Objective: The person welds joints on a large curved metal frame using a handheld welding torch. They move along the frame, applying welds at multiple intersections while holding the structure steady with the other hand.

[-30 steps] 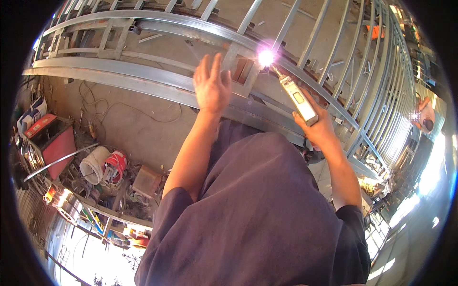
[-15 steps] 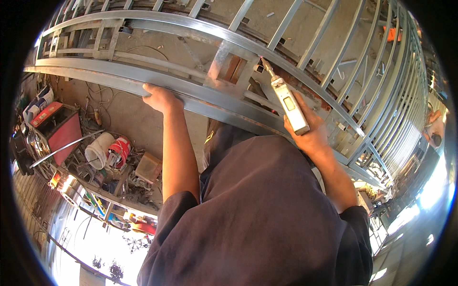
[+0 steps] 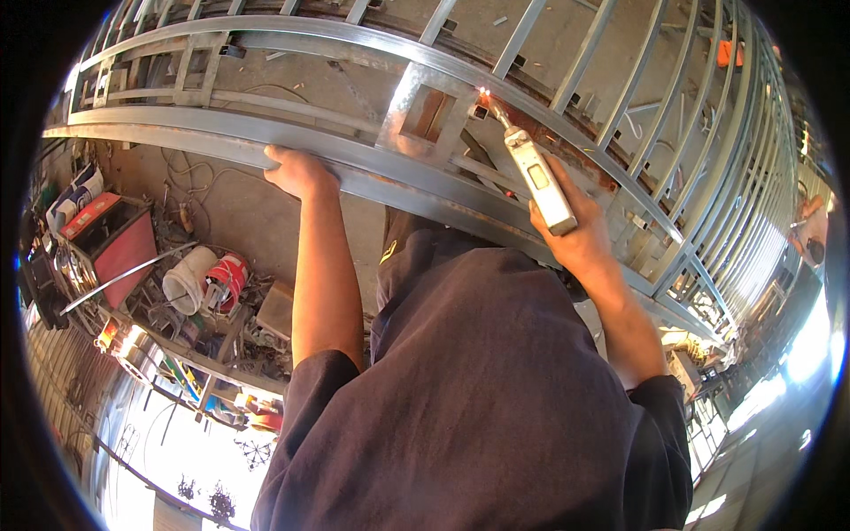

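My left hand (image 3: pixel 304 173) grips the near edge of a long grey steel tube (image 3: pixel 230 131), the thumb on its top face. This tube is part of a large barred metal frame (image 3: pixel 336 40) spread out in front of me. In my right hand (image 3: pixel 583 237) is a silver, box-bodied handheld laser welding gun (image 3: pixel 542 184), its slim nozzle pointing away and to the left. At the nozzle tip a bright orange-white glow shows on the frame's curved rail, beside a short upright piece. The fingers under the gun are partly hidden.
At left stand a red-sided metal cart (image 3: pixel 124 252), a white bucket (image 3: pixel 188 280) and a red bucket (image 3: pixel 227 281) amid scrap metal. Cables (image 3: pixel 197 184) lie on the floor. Another person (image 3: pixel 809 232) is at the far right edge. An orange object (image 3: pixel 730 53) lies beyond the bars.
A bright glow with small sparks has appeared at the welding gun's tip, where only a small reddish spot showed before. Both hands keep nearly the same place; the view has shifted slightly.
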{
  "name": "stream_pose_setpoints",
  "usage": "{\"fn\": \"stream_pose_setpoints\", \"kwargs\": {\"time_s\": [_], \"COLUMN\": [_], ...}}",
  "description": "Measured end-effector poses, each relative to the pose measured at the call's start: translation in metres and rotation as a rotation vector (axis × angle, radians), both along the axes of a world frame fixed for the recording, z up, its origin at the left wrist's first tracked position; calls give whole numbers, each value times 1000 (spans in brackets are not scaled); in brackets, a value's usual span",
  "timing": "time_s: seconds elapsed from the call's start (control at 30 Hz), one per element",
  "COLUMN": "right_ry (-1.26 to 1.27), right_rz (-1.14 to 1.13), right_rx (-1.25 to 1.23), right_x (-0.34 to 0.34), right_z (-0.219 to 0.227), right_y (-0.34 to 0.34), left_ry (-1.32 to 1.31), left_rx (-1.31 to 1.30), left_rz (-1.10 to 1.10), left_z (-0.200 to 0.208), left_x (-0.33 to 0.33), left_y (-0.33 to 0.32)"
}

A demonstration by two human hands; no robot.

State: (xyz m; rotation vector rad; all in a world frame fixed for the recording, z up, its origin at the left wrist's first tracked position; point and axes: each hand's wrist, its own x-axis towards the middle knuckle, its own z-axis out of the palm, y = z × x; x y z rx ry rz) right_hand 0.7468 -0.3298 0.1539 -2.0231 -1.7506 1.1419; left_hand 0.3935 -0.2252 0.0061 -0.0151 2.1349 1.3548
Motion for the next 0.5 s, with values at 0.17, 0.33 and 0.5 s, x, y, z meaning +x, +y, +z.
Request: {"fn": "stream_pose_setpoints", "kwargs": {"time_s": [0.17, 0.33, 0.5], "right_ry": [143, 109, 243], "right_rz": [-118, 45, 33], "right_rx": [-43, -183, -495], "right_x": [10, 47, 44], "right_z": [33, 80, 73], "right_y": [-30, 2, 78], "left_ry": [25, 44, 155], "left_rx": [3, -48, -265], "left_rz": [-30, 8, -26], "left_z": [-13, -4, 1], "left_x": [-7, 1, 2], "left_y": [-6, -1, 2]}}
